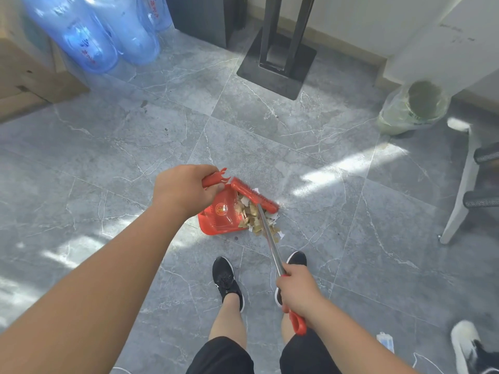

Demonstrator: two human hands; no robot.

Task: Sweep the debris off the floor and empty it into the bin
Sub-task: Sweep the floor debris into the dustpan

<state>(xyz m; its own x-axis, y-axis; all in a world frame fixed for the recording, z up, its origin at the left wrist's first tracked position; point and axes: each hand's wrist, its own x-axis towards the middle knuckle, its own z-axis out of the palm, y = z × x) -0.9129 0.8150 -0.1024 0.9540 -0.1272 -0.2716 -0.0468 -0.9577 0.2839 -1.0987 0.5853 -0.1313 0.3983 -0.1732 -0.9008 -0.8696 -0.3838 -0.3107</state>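
Beside the black stand (276,64), left hand (183,188) gripping dustpan (220,214), right hand (298,291) clenching broom (255,198) (debris (256,215) between).

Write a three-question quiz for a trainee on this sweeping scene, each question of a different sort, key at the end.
1. True or false: the left hand holds the red dustpan by its handle.
2. Where does most of the debris lie? A) far from the pan, by the water bottles; B) at the pan's mouth, under the broom; C) already in the bin.
3. Fill in: the right hand grips the broom's ___ end.

Key: 1 true; 2 B; 3 upper (handle) end.
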